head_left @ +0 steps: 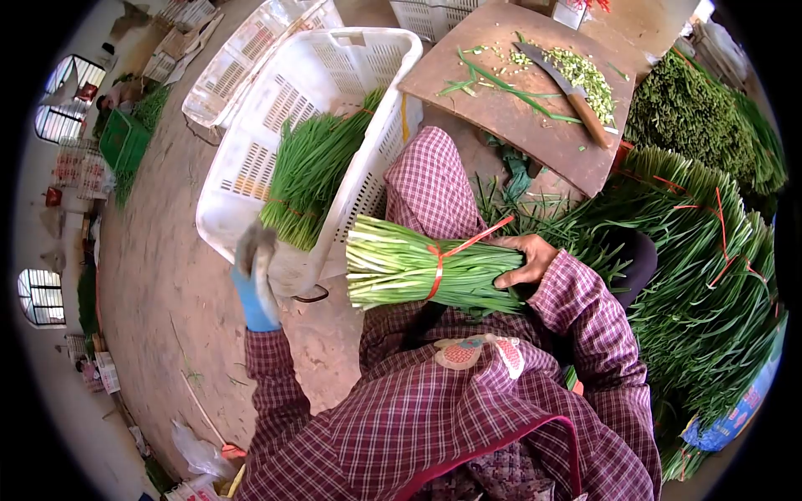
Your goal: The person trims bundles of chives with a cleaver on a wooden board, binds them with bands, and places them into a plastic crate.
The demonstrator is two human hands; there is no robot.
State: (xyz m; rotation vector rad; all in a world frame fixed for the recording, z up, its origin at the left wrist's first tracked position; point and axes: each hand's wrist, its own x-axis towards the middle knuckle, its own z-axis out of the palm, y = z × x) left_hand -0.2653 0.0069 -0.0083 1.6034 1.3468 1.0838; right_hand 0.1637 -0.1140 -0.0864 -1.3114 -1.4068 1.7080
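Observation:
A thick bundle of green stalks (401, 265), pale at the cut ends and tied with a red band (438, 271), lies across my lap. My right hand (528, 260) grips its leafy end from the right. To the left, my left hand (256, 271), in a blue and grey glove, is raised beside the near corner of a white plastic crate (334, 225), away from the bundle. Its fingers look blurred, and nothing is clearly seen in them. Inside the crate lie more tied green bundles (313, 167).
A wooden board (476, 42) ahead holds a knife (576, 100) and chopped trimmings (585, 71). Large piles of green stalks (702, 275) stand close on my right. Another white crate (242, 58) is behind the first. A person (124, 93) is near a green basket (125, 140) far left.

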